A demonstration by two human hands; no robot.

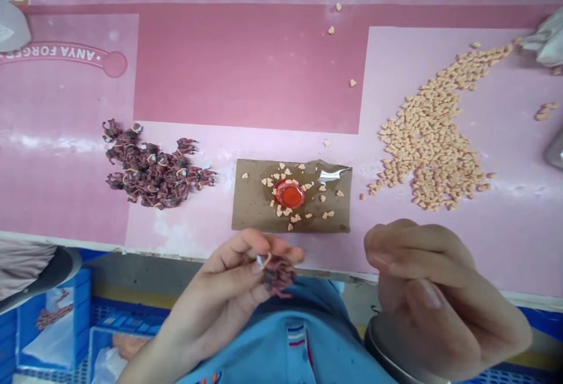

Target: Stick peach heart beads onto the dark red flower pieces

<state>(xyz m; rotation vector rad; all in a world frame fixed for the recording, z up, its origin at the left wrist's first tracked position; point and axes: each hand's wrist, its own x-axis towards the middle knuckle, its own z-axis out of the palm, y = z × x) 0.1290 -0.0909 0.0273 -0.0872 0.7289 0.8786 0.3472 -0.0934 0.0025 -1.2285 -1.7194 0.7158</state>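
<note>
My left hand (246, 284) is closed round a small maroon figure piece (279, 275) with tangled strands and a tan and pale blue bit on it. My right hand (435, 290) hovers over the table's front edge, fingers curled and pressed together; anything inside them is hidden. Between and beyond the hands, a brown sheet (250, 214) lies on the table, carrying a small round red dish (290, 195). Wet-looking liquid and scattered tan bits surround that dish. Similar maroon pieces form a pile (153, 173) at the left. A long heap of small tan pieces (431, 138) spreads at the right.
A pink printed mat (250, 67) covers the table, with a few stray tan pieces (352, 83) on it. Crumpled white plastic (545, 41) sits at the right edge. Below the table at left stand blue crates (81, 319) with bags and parts inside.
</note>
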